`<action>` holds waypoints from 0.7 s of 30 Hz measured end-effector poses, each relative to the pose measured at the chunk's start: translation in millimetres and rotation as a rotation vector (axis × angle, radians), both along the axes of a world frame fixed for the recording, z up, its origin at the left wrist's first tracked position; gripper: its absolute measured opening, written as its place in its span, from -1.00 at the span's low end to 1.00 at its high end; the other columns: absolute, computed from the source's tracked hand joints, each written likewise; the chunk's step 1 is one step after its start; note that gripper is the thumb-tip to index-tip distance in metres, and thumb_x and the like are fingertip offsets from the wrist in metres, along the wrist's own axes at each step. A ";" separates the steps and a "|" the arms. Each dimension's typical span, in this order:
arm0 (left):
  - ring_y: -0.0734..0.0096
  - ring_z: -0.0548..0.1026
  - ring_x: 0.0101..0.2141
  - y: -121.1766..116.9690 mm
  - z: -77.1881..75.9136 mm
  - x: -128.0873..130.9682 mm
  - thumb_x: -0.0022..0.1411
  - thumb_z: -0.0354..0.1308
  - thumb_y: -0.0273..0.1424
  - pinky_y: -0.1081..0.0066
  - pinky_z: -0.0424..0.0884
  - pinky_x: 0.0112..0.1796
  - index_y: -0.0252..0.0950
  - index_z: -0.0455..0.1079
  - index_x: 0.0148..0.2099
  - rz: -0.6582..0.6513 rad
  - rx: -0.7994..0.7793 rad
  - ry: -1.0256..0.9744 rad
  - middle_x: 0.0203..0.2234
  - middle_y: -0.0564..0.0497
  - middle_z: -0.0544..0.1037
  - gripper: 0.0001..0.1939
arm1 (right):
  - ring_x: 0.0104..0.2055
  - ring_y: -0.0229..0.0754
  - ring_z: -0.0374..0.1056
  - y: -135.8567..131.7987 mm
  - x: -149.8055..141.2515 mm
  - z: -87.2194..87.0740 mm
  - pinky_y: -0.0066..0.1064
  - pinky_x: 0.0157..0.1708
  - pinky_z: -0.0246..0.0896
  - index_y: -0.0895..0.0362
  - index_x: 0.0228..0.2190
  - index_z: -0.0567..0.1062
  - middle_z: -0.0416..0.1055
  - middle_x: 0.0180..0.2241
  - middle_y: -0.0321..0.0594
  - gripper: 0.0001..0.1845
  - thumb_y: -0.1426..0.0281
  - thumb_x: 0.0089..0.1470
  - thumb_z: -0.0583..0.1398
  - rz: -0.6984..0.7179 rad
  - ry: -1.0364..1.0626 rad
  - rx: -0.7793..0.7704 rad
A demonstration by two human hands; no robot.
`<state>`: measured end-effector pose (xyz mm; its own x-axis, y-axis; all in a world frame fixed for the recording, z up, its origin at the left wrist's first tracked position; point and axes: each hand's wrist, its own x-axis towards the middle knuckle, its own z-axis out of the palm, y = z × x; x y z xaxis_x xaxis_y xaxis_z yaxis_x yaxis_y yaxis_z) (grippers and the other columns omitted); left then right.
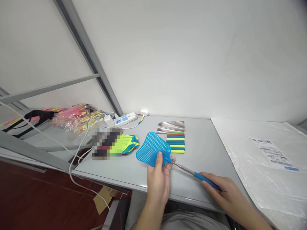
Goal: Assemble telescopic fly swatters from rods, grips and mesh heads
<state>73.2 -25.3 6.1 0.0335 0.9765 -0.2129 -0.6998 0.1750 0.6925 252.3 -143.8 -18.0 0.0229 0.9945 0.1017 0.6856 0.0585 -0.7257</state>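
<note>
A blue fly swatter spans my two hands above the front of the table. My left hand [160, 171] is closed on its perforated blue head [151, 147], thumb on top near the neck. My right hand [222, 188] wraps round the blue grip [206, 180] at the other end of the metal rod [184, 168]. Behind the swatter lies a row of blue, yellow, red and green handle grips [176, 143]. Beyond them are several silver metal rods [170, 126] side by side. To the left, yellow and blue swatter heads [128, 145] are stacked.
A white power strip [126, 119] with plugs and cables sits at the back left of the grey table [196, 134]. A white plastic package with a label [275, 155] covers the right side. Bagged colourful items [74, 118] lie behind the metal frame [96, 68]. Cardboard [102, 199] rests on the floor.
</note>
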 end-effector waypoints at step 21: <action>0.44 0.46 -0.31 -14.4 1.4 -10.8 0.20 0.24 -0.29 0.30 0.48 -0.20 -0.27 0.45 -0.23 -0.025 0.172 0.038 -0.35 0.02 0.46 -0.84 | -0.07 -0.09 0.36 16.9 -27.7 35.3 -0.36 -0.04 0.18 -0.04 -0.18 0.55 0.52 -0.14 -0.28 -0.62 0.06 0.20 0.06 -0.029 0.240 -0.189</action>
<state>62.4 -39.7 7.5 0.0534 0.9976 -0.0446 -0.6692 0.0689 0.7399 224.6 -126.8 17.3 0.0526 0.9939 -0.0972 0.4926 -0.1105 -0.8632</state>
